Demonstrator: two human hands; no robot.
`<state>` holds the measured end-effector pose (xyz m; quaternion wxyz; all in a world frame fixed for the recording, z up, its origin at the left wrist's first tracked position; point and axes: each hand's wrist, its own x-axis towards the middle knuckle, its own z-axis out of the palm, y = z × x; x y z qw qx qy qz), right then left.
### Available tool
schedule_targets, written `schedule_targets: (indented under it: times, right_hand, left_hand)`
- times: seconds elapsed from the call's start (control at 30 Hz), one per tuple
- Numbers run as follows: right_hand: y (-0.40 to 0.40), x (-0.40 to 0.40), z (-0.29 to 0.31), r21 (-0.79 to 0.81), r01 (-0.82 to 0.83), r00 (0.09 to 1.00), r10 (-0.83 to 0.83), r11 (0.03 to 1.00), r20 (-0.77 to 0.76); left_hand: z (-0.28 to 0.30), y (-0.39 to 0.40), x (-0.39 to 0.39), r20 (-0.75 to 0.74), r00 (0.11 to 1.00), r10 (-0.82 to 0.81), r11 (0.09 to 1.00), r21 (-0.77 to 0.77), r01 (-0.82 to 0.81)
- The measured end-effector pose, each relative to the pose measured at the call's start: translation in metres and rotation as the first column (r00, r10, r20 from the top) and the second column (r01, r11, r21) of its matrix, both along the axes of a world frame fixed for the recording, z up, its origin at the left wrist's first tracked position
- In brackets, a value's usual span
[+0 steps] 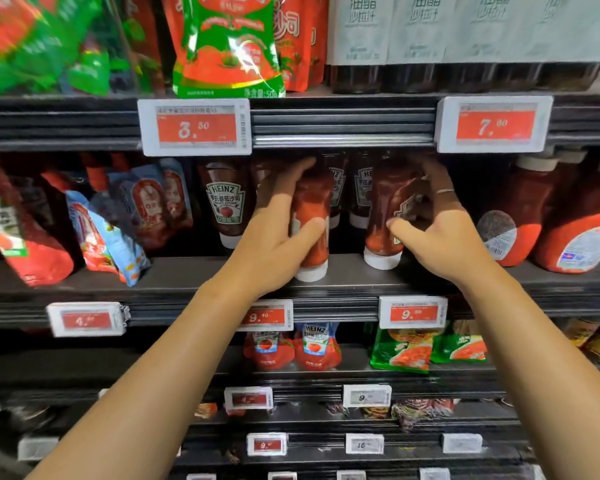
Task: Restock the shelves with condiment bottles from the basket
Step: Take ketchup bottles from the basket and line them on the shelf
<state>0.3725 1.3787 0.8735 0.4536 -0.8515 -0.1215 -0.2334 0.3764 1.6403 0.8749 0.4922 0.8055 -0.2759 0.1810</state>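
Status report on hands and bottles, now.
Left hand grips ketchup bottle, cap down on shelf. Right hand grips second bottle. Nothing blocking.

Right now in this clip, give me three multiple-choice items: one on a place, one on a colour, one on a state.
1. Where do the two gripped ketchup bottles stand?
A. Top shelf
B. Middle shelf, cap down
C. In a basket

2. What colour are their caps?
A. White
B. Green
C. Black

3. What is the left hand doing?
A. Hanging idle
B. Pointing at a price tag
C. Gripping a bottle

Key: 1 B, the left bottle and right bottle rest cap down on the middle shelf. 2 A, both caps look white. 3 C, the left hand wraps its fingers and thumb around the left bottle, as the right hand does around the other.
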Motion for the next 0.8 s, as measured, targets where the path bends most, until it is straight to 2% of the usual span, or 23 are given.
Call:
schedule_targets:
  times: [0.1, 0.17, 0.23, 0.27, 0.43, 0.6, 0.8]
  right_hand:
    - [0.007, 0.001, 0.000, -0.084, 0.098, 0.994, -0.094, 0.992, 0.056]
    - [0.013, 0.002, -0.001, -0.135, 0.159, 0.986, -0.149, 0.978, 0.079]
    - [0.016, 0.002, 0.000, -0.168, 0.179, 0.983, -0.167, 0.970, 0.082]
    - [0.015, 0.001, 0.001, -0.185, 0.178, 0.983, -0.165, 0.966, 0.084]
    - [0.004, -0.002, 0.005, -0.283, 0.160, 0.987, -0.143, 0.946, 0.079]
    - [0.016, 0.007, -0.003, -0.285, 0.221, 0.975, -0.218, 0.933, 0.044]
    - [0.030, 0.024, -0.015, -0.216, 0.283, 0.959, -0.275, 0.934, 0.069]
  left_hand:
    - [0.006, -0.016, -0.003, 0.189, 0.960, 0.205, 0.952, 0.189, -0.240]
    - [0.014, -0.029, -0.005, 0.314, 0.887, 0.337, 0.838, 0.328, -0.435]
    - [0.020, -0.036, -0.005, 0.391, 0.837, 0.383, 0.716, 0.447, -0.536]
    - [0.021, -0.038, -0.004, 0.414, 0.829, 0.377, 0.680, 0.483, -0.551]
    - [0.033, -0.033, 0.001, 0.509, 0.826, 0.243, 0.635, 0.560, -0.532]
    - [0.034, -0.038, 0.015, 0.517, 0.796, 0.314, 0.611, 0.532, -0.587]
    - [0.031, -0.049, 0.040, 0.536, 0.766, 0.356, 0.512, 0.573, -0.640]
